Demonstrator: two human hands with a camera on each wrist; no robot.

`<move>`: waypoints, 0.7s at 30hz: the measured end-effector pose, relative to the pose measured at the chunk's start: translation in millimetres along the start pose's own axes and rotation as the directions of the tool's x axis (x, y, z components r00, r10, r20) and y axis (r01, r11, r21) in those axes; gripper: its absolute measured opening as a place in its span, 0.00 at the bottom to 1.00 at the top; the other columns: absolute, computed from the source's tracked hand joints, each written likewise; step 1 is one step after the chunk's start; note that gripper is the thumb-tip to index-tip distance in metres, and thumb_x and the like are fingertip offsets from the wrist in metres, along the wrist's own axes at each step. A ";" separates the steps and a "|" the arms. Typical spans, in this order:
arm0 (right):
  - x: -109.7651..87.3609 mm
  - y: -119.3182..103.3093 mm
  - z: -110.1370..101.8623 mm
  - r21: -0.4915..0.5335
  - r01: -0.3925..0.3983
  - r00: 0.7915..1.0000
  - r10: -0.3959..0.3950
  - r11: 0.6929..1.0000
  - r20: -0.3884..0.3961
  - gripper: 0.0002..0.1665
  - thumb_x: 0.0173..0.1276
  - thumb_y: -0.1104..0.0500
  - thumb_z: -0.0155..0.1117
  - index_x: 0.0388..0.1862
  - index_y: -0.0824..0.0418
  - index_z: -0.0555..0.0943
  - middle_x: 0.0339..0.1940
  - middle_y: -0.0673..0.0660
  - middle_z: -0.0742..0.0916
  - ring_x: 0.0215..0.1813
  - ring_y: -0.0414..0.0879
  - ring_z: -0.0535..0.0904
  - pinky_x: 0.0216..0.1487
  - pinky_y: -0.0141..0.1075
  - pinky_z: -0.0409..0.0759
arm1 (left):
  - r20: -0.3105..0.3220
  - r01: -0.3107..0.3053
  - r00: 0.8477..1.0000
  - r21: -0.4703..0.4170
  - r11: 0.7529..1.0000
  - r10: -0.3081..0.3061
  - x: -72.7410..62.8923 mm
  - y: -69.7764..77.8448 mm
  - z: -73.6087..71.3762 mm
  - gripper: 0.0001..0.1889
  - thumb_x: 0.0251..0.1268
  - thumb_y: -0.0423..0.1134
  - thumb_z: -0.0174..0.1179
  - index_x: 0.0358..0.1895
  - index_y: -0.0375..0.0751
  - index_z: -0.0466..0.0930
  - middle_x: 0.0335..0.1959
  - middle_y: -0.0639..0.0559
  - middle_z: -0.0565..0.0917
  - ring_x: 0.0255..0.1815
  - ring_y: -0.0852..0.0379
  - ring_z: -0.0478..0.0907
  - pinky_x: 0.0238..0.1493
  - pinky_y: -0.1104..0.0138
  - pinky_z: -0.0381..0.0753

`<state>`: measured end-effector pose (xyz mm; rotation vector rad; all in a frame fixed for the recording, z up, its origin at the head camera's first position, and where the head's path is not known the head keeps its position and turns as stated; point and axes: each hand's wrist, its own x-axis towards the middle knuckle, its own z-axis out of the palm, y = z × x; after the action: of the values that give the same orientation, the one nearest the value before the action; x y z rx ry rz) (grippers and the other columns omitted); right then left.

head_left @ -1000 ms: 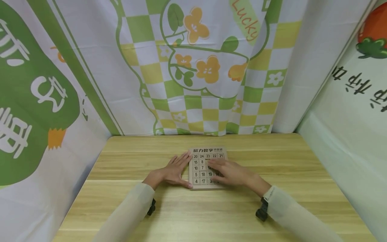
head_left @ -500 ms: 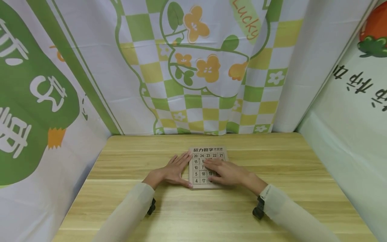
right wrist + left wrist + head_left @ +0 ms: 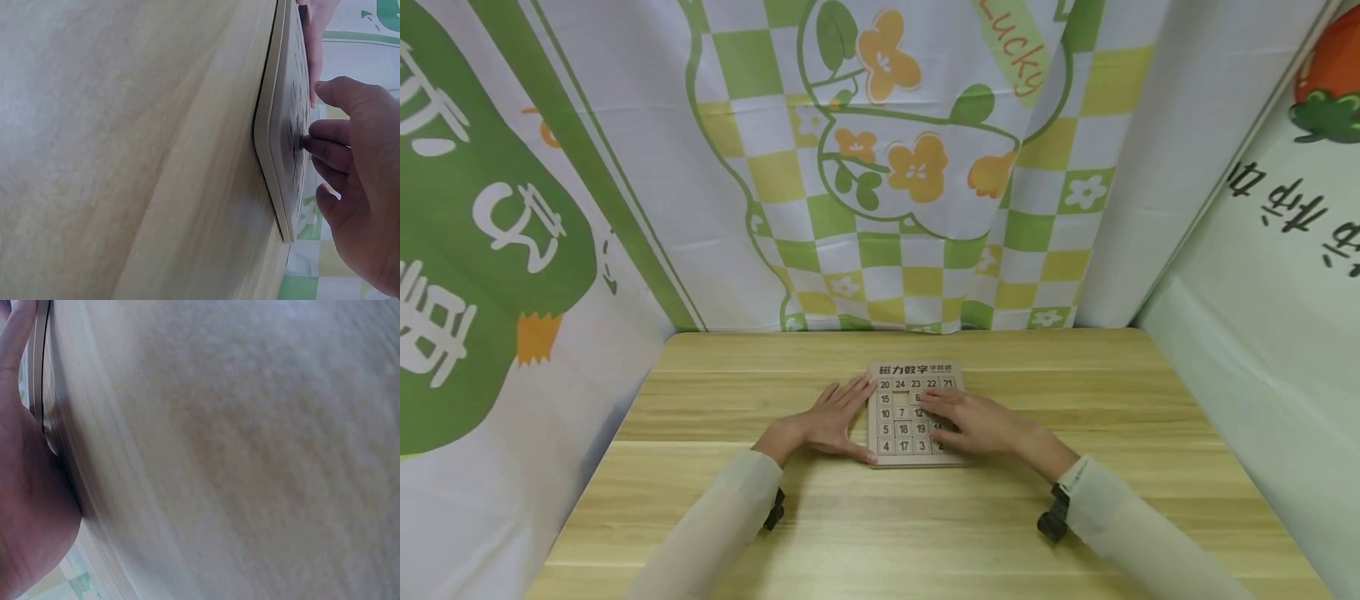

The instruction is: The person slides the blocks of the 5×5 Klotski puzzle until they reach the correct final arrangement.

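A wooden number sliding puzzle [image 3: 891, 461] lies flat on the table, with numbered square tiles under a printed heading. My left hand [image 3: 831, 427] rests along its left edge, fingers extended and thumb at the near left corner. Over the right side of the board, my right hand [image 3: 981, 423] touches the tile marked 8 [image 3: 917, 398] with its fingertips. Left of that tile is a vacant slot [image 3: 900, 400]. Several right-hand tiles are hidden under the hand. In the right wrist view, a fingertip of the right hand [image 3: 369, 181] meets the puzzle's face [image 3: 287, 119].
The wood-grain table [image 3: 880, 533] extends around the puzzle on all sides. A printed curtain [image 3: 917, 275] hangs along the back edge, with printed cloth walls at left and right. Each wrist wears a dark strapped device [image 3: 1054, 515].
My right hand went left over the board, then back right. The 8 tile has slid one slot right, leaving its former slot vacant. My left hand stays in place.
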<state>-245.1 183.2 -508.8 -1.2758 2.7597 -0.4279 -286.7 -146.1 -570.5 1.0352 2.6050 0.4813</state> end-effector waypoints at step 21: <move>5.9 -16.2 4.5 0.016 0.072 0.995 -0.073 0.997 0.066 0.35 0.82 0.45 0.59 0.79 0.62 0.72 0.80 0.64 0.74 0.80 0.63 0.68 0.81 0.60 0.64 | 0.005 0.005 1.000 0.016 1.000 -0.005 2.1 -2.8 2.1 0.75 0.48 0.88 0.59 0.88 0.52 0.28 0.89 0.50 0.28 0.89 0.51 0.27 0.85 0.45 0.27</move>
<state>-236.2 167.8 -508.3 -1.3650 2.6582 -0.4012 -289.1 -146.1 -573.9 1.0334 2.6107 0.4569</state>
